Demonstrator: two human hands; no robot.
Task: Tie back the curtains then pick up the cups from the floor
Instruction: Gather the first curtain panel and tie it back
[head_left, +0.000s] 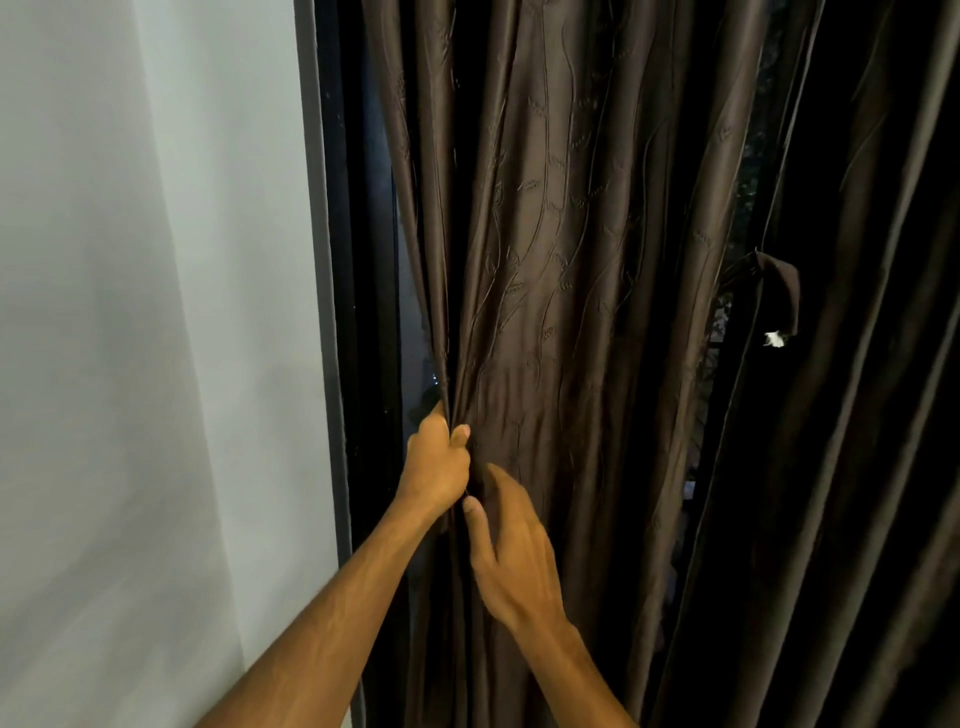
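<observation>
Lower centre: right hand (511, 551), fingers (500, 486) nearly straight, spread, laid on curtain (545, 234) folds, holding nothing
Just above-left: left hand (436, 462) curled tight, gripping gathered curtain edge
Right of frame: second curtain (857, 415), tie-back (779, 291) hanging on it

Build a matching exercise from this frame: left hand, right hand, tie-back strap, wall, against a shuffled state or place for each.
Things:
1. left hand
2. right hand
3. tie-back strap
4. wall

States or places:
A. hangs loose at the right
B. pale, at the far left
C. grips the bunched edge of the brown curtain
D. fingers loosely spread against the fabric, lower down

Pairs: 1-C, 2-D, 3-A, 4-B
</observation>
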